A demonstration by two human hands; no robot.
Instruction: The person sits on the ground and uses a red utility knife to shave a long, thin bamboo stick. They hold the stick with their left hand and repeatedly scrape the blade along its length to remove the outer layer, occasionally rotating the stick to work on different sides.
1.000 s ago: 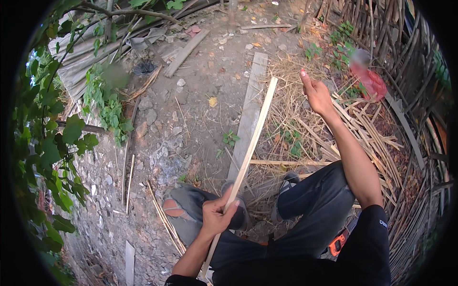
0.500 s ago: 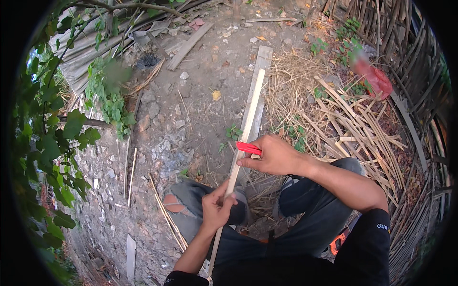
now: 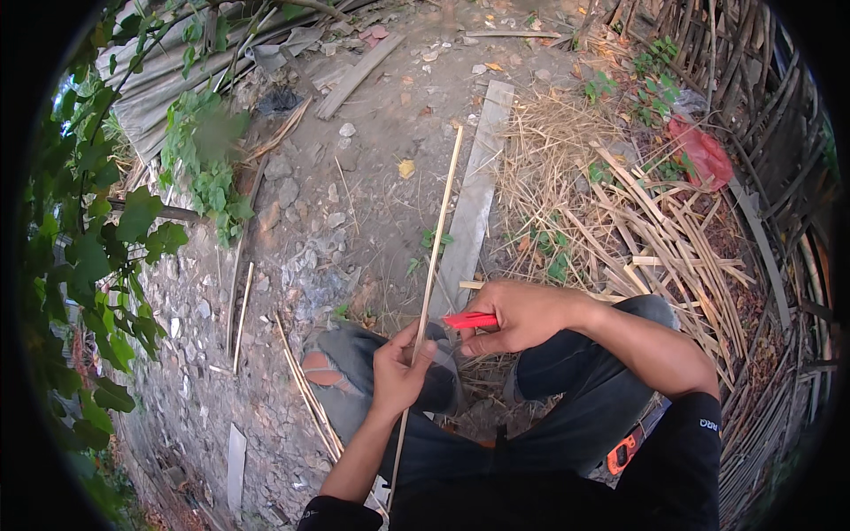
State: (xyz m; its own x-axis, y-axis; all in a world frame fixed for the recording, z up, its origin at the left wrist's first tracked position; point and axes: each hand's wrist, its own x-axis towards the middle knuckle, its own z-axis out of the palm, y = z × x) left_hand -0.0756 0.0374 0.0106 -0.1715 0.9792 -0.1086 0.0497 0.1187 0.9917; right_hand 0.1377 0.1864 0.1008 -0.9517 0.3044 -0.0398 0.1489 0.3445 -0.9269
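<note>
A long, thin bamboo strip slants up and away from my lap, seen nearly edge-on. My left hand pinches it near its lower part, between thumb and fingers, with the tail running down past my wrist. In my right hand is a red-handled tool, its tip pointing left toward the strip. A small gap separates the tool from the strip; whether it has a blade I cannot make out. Beyond both hands a weathered plank lies on the ground.
Split bamboo strips lie heaped at the right beside straw-like shavings. A red plastic bag rests near the stick fence. An orange-and-black tool sits by my right thigh. Leafy branches hang at the left.
The red-handled tool has come off the strip, drawn back toward me and slightly right. The strip has turned edge-on, and its far end has swung left, off the plank.
</note>
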